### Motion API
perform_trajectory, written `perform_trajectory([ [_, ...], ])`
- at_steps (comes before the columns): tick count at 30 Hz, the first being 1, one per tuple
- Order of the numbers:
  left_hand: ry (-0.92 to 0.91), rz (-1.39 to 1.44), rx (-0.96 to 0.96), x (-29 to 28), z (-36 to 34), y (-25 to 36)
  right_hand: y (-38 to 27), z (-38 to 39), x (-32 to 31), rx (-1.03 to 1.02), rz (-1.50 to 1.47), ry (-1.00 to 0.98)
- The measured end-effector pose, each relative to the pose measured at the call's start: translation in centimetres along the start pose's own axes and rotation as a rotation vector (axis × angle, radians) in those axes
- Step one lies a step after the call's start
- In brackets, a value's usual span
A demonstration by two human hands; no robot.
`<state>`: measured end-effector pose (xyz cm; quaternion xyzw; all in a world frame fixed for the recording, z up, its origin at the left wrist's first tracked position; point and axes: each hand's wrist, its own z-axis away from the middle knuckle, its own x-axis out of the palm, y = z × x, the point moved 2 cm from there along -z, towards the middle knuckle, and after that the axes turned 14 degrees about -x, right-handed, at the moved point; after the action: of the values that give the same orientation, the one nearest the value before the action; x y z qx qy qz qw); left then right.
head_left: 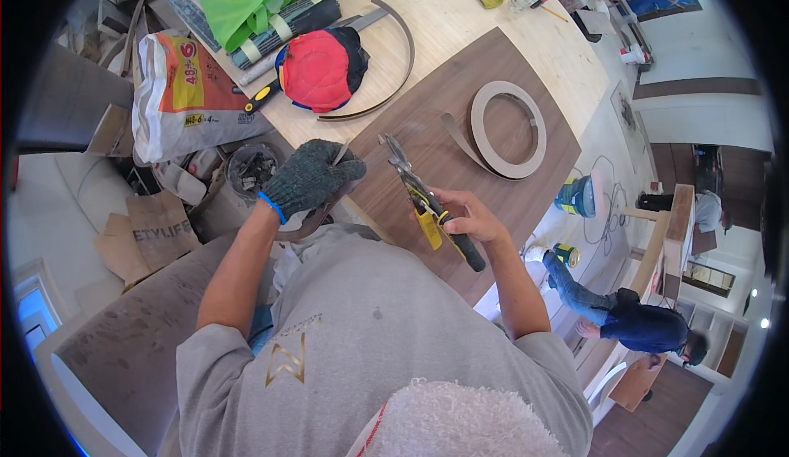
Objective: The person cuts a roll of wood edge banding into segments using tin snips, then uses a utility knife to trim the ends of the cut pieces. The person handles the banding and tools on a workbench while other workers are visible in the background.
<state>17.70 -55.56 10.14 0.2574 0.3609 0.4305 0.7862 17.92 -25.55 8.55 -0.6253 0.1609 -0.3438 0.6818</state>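
Head view showed the gloved left hand (311,179) closed around a brown edge-banding strip (456,140), which ran toward two o'clock into a loose coil (507,128) lying on the dark wood panel (444,95). At three o'clock from that hand, the bare right hand (464,217) gripped the yellow-and-black handles of metal snips (421,198), their blades pointing to eleven o'clock, just beside the strip.

White sack (185,95), orange-yellow label, left of bench; brown paper bag (156,231) below.
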Motion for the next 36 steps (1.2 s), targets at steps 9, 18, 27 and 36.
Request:
perform_trajectory([
  [9, 0.017, -0.058, 0.06, -0.2, -0.5, -0.5, -0.4, -0.1, -0.1, 0.002, -0.032, -0.003],
  [18, -0.003, -0.058, -0.003, -0.7, 0.0, 0.3, -0.7, -0.1, -0.3, 0.011, -0.115, -0.017],
  [27, -0.046, -0.027, 0.02, -0.6, -0.5, -0.1, -0.3, -0.1, 0.0, 0.002, -0.119, -0.032],
  [36, -0.049, -0.038, 0.035, -0.7, -0.6, -0.3, 0.1, -0.1, -0.2, -0.04, -0.044, -0.084],
])
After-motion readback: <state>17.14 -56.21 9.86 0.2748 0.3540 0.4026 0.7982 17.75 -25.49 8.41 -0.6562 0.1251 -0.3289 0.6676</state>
